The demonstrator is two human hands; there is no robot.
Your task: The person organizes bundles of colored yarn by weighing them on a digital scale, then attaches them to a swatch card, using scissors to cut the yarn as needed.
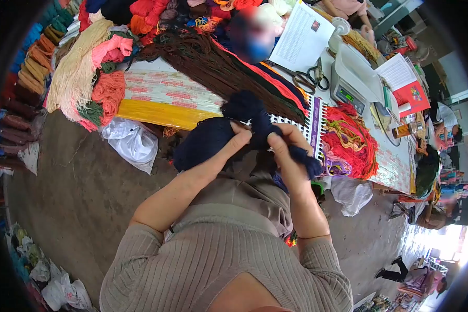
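Observation:
A dark navy skein of yarn (205, 143) is bunched up in front of my body, at the front edge of the table. My left hand (236, 141) is closed on it, thumb pressed along the top. My right hand (290, 148) pinches another part of the same yarn between thumb and fingers, and a loose end hangs beside the wrist. Some fingertips are hidden in the dark strands. Just beyond the hands, long dark brown yarn (218, 67) lies across the table, near a white perforated strip with a purple label (316, 122).
Red and multicoloured yarn (353, 143) is heaped to the right. Behind are scissors (318, 78), a digital scale (347, 94) and a printed sheet (301, 39). Cream and coral skeins (78, 67) hang over the left edge. White plastic bags (131, 143) sit below; other people appear at upper and lower right.

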